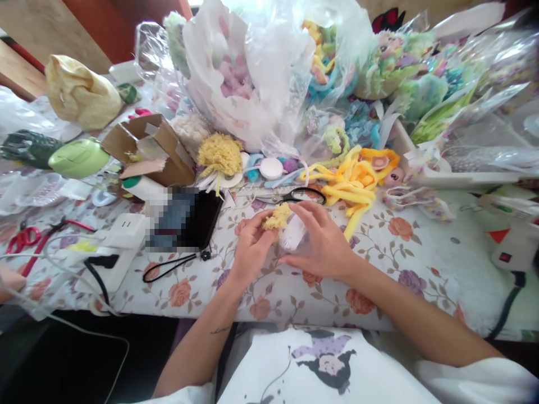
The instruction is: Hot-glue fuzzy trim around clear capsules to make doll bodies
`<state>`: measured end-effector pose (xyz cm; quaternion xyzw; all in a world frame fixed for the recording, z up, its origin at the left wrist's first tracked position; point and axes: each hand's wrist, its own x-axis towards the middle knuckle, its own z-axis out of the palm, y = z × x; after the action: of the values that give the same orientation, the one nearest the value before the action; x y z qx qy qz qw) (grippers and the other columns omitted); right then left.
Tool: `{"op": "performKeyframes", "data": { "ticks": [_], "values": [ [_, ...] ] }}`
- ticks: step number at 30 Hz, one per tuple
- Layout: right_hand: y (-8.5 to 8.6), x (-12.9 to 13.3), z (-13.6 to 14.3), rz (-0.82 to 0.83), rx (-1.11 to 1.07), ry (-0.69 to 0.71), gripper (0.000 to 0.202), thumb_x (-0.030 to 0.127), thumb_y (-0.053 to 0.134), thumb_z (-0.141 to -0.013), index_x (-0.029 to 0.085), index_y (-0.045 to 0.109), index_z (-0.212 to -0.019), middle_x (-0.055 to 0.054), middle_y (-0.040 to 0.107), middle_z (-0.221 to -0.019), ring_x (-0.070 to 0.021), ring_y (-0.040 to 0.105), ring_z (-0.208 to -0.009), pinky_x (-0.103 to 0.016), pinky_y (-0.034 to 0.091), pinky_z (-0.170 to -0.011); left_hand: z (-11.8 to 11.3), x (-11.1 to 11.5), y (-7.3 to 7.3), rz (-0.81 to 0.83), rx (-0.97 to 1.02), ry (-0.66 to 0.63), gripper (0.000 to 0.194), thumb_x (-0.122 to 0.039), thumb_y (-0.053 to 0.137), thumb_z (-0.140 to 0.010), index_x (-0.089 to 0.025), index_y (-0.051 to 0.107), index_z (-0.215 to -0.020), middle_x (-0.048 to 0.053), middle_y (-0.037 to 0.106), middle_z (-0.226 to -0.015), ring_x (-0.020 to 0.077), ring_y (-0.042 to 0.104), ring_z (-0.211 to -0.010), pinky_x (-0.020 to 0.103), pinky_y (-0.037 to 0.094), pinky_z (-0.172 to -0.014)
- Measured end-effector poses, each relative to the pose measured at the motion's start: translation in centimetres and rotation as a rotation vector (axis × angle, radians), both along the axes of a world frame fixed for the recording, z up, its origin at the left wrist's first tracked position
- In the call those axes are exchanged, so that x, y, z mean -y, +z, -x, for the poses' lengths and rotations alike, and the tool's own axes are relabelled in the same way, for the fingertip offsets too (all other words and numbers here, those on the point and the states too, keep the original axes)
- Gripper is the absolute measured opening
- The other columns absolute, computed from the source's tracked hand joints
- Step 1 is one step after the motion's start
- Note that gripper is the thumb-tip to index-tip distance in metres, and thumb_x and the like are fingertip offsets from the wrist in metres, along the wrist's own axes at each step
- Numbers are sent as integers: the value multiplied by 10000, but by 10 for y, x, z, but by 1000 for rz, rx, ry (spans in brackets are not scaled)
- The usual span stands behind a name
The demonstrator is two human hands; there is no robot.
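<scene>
bright daylight, soft blur, warped edges

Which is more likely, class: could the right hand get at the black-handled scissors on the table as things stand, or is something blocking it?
Probably yes. The scissors lie uncovered on the tablecloth just beyond the right hand, nothing between them. But that hand holds a small clear piece, so its fingers are occupied.

Floral-clothed table (404,247) under soft daylight; reddish-brown wooden furniture (105,22) at far left behind

scissors (290,196) behind hands, phone (185,219) left, glue gun (511,241) right
</scene>
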<state>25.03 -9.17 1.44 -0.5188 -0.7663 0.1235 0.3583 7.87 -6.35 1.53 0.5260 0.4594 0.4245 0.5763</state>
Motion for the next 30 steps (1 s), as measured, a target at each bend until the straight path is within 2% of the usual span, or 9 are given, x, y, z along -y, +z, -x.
{"op": "performKeyframes", "data": {
  "ticks": [3,6,8,11,14,16,20,24,30],
  "values": [
    [-5,2,0,59,-4,-34,771,367,738,-704,135,429,-1371,-204,496,-1292,-345,495,-1206,-502,481,-962,-1,0,0,-12,28,-17,445,-169,602,-767,-197,560,-1209,74,618,-1176,189,611,-1032,263,500,-835],
    [-8,0,-7,122,-156,-17,726,357,727,-728,175,421,-1360,-161,498,-1312,-303,485,-1237,-465,437,-1030,0,-1,4,-107,50,-59,519,-183,614,-803,-233,461,-1296,101,572,-1250,220,570,-1160,330,494,-929],
    [-9,-2,-14,176,-244,0,733,395,740,-731,206,413,-1359,-138,499,-1335,-295,479,-1254,-465,403,-1062,2,-5,10,-295,27,-64,435,-187,627,-824,-246,508,-1238,98,543,-1288,229,520,-1232,377,459,-1004],
    [-8,-1,-24,234,-317,33,731,399,749,-735,237,405,-1360,-118,490,-1369,-290,466,-1276,-467,383,-1074,3,-13,22,-657,-127,-101,204,-155,653,-827,-235,664,-1014,74,549,-1285,239,482,-1273,423,390,-1082],
    [-6,3,-30,237,-357,78,705,359,751,-736,243,418,-1346,-109,492,-1373,-281,471,-1273,-452,383,-1074,0,-20,29,-911,-341,-247,176,-138,669,-823,-226,703,-972,83,588,-1261,252,488,-1270,441,395,-1077],
    [-5,6,-33,232,-376,68,689,347,754,-732,239,433,-1332,-109,504,-1358,-278,486,-1255,-444,391,-1066,-3,-23,28,-1000,-453,-287,190,-136,667,-826,-208,693,-999,100,600,-1253,254,495,-1261,437,416,-1056],
    [-6,12,-39,195,-342,23,679,333,757,-726,237,446,-1322,-106,532,-1311,-273,508,-1215,-436,410,-1043,-10,-22,23,-1055,-548,-274,145,-146,660,-835,-177,678,-976,116,603,-1239,252,504,-1248,417,429,-1044],
    [-8,14,-42,154,-294,2,682,346,750,-737,248,438,-1335,-101,535,-1309,-274,503,-1216,-439,410,-1037,-13,-20,25,-1010,-619,-290,59,-191,652,-849,-172,663,-903,119,588,-1251,262,485,-1267,420,409,-1058],
    [-8,14,-46,170,-325,31,668,332,745,-742,261,442,-1333,-87,533,-1312,-268,511,-1209,-430,418,-1025,-15,-20,21,-879,-481,-318,63,-199,615,-878,-187,672,-854,98,615,-1217,237,523,-1227,394,422,-1036]
  ]
}}
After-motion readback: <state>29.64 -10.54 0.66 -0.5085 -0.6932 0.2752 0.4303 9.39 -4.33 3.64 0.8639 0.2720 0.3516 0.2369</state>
